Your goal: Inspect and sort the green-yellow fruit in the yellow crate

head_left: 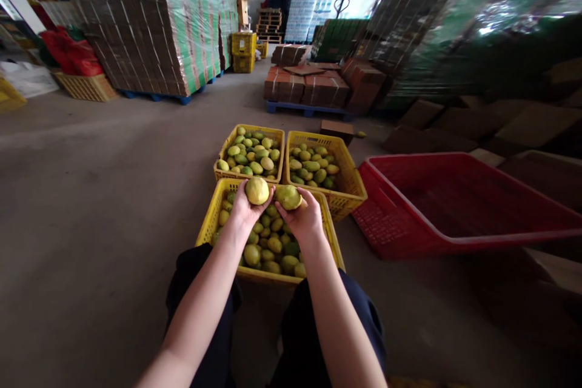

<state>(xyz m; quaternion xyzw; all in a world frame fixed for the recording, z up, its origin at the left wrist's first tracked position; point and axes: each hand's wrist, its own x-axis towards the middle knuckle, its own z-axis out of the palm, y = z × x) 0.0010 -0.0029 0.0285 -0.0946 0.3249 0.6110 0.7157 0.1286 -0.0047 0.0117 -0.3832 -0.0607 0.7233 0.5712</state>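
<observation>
My left hand is closed around a pale yellow lemon, held up above the near yellow crate. Close beside it, my right hand grips a greener lemon with a small pointed end. Beneath both hands, the near crate holds many yellow and green lemons. Two more yellow crates stand just beyond: the left rear crate is full of lemons, and the right rear crate is partly filled. My forearms cover part of the near crate.
A large red basket stands to the right, near flattened cardboard. Bundled cardboard lies on a blue pallet ahead. Tall wrapped stacks rise on both sides. Grey concrete floor extends to the left.
</observation>
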